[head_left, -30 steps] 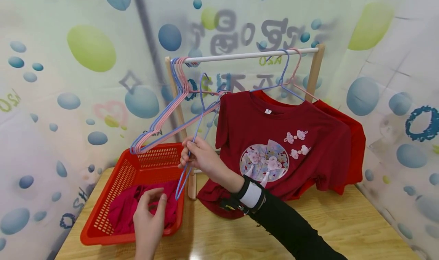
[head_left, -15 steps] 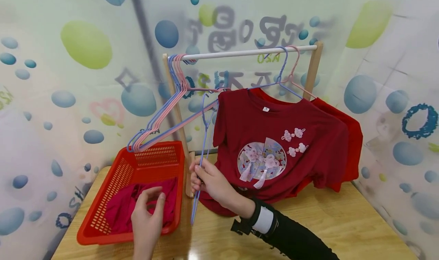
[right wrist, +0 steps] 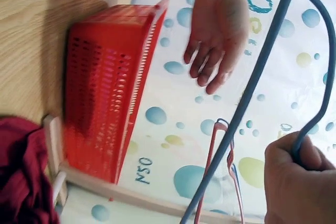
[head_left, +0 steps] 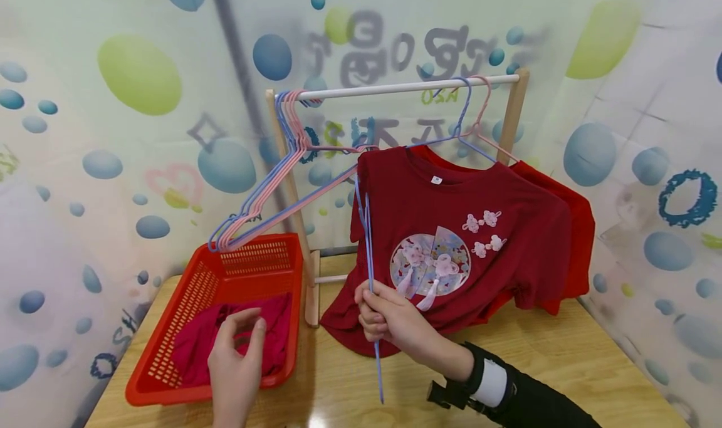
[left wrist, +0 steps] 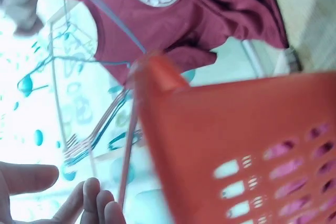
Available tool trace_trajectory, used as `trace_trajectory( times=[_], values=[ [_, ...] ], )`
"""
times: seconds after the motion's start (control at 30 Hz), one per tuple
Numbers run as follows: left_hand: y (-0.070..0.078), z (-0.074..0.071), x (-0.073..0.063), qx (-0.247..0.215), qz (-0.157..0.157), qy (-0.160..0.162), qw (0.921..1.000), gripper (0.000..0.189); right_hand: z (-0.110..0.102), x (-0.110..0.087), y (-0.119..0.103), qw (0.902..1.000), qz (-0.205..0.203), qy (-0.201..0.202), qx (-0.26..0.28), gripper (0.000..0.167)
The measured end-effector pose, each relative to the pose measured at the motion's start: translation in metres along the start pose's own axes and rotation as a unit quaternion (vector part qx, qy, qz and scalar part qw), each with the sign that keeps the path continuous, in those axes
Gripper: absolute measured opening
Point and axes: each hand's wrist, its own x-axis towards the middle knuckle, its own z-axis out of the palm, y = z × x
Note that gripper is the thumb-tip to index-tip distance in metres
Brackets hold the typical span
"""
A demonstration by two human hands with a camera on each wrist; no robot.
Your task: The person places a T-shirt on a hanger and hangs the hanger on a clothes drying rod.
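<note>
My right hand [head_left: 397,324] grips a blue clothes hanger [head_left: 370,246], seen nearly edge-on and upright in front of the dark red T-shirt [head_left: 519,240]. In the right wrist view, the thumb and fingers curl round the wire of this blue hanger [right wrist: 257,80]. My left hand [head_left: 235,359] holds nothing; its fingers are loosely bent near the front of the red basket [head_left: 148,353]. Crumpled magenta cloth [head_left: 197,346] lies inside that basket. In the left wrist view, the basket wall [left wrist: 231,129] appears large beside the fingers [left wrist: 92,198] of my left hand.
A rack with a white rail [head_left: 395,89] stands at the back of the wooden table [head_left: 507,365]. Several blue and pink hangers [head_left: 265,190] hang at its left end. A bright red garment [head_left: 581,246] hangs behind the T-shirt. Patterned cloth [head_left: 135,74] covers the wall.
My right hand has moved right and downward with the blue hanger, which has turned edge-on. The left hand has barely moved, and the head view has shifted slightly.
</note>
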Motion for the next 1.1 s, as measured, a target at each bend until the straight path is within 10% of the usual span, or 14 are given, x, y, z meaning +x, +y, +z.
trace_trajectory(
  times=[0.4,0.6,0.77,0.93,1.1],
  values=[
    [0.037,-0.06,0.008,0.072,0.06,0.111,0.9895,0.032,-0.052,-0.063,-0.015,0.9755,0.02,0.045,-0.214,0.035],
    [0.055,-0.098,0.039,0.083,0.229,0.137,0.9602,0.03,-0.08,-0.087,-0.015,0.9468,0.012,0.082,-0.311,0.031],
    [0.043,-0.111,0.089,0.17,0.304,0.008,0.9373,0.013,-0.096,-0.099,-0.022,0.921,-0.001,0.123,-0.37,0.025],
    [0.006,-0.096,0.139,0.279,0.26,-0.189,0.9049,0.011,-0.106,-0.106,-0.035,0.8929,0.025,0.192,-0.406,0.027],
    [-0.04,-0.073,0.168,0.323,0.256,-0.293,0.8625,0.02,-0.113,-0.113,-0.045,0.88,0.017,0.221,-0.42,0.026]
  ],
)
